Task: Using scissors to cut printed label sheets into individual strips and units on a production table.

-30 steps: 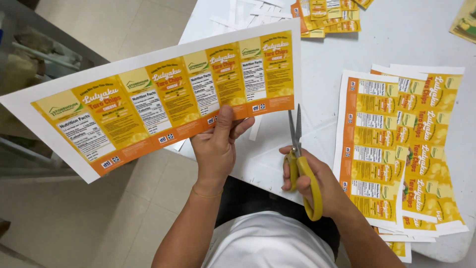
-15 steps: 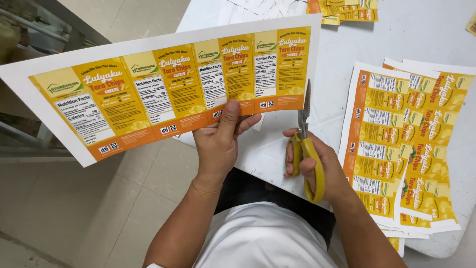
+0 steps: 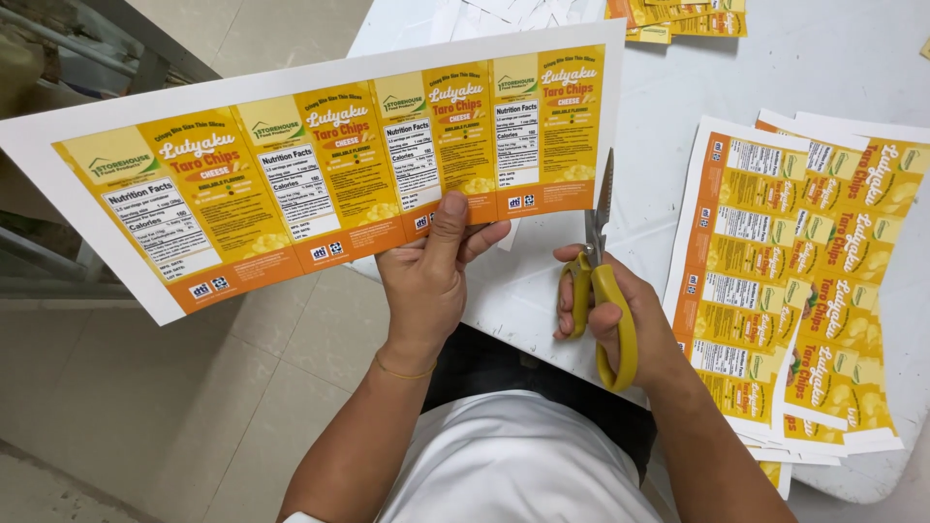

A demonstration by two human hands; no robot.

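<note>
Sheet (image 3: 320, 165), a long printed strip of four yellow and orange labels with a white border, was held up in the air, tilted so its right end stood higher and reached over the table's (image 3: 697, 87) near edge, while its left end hung out over the tiled floor (image 3: 223, 368). Left hand (image 3: 426, 276) was clamped on the sheet's lower edge, thumb pressed on the printed face at the orange band and fingers curled behind. Right hand (image 3: 610, 315) was closed through the yellow handles of scissors (image 3: 599, 261), whose blades pointed up and stood just beside the sheet's right margin, at the white border next to the last label; whether the blades already bit the paper could not be told, and they looked nearly together.

Around them, a fanned stack (image 3: 794, 281) of similar label sheets lay on the white table to the right, near the right forearm and overlapping one another. A smaller pile of cut labels (image 3: 678, 17) sat at the table's far edge, with white paper trimmings (image 3: 504, 15) scattered beside it. Nothing stood between the scissors and the sheet. Below, the person's white shirt (image 3: 513, 465) filled the bottom of the view, and a metal frame (image 3: 136, 58) showed at upper left.
</note>
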